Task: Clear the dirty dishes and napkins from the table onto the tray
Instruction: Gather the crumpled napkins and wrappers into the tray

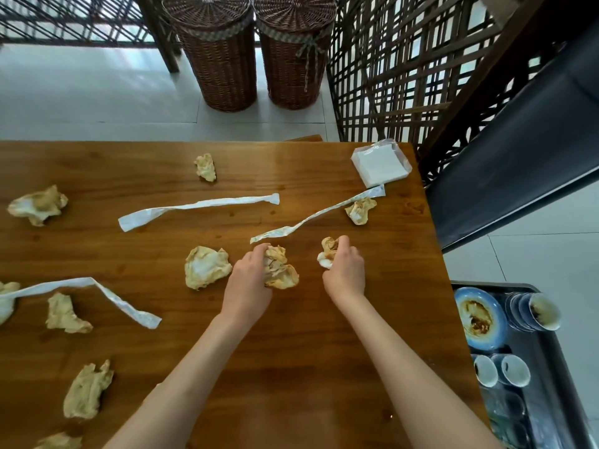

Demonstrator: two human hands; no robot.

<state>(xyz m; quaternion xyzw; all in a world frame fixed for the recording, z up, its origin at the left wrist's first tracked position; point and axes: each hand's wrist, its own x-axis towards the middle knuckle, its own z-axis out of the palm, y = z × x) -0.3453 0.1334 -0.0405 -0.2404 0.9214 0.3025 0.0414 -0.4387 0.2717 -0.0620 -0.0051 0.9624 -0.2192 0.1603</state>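
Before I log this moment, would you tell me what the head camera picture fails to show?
- Tray: its right and near parts are cut off by the picture's edge, and the near dishes blur.
- Small napkin: partly covered by the right hand.
- Napkin at the left edge: cut off by the frame.
- Packet of clean napkins: count too small to tell.

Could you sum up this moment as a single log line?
left hand: grasping stained crumpled napkin | right hand: grasping smaller stained napkin | dark tray: holds dirty dishes | brown wooden table: napkins remain
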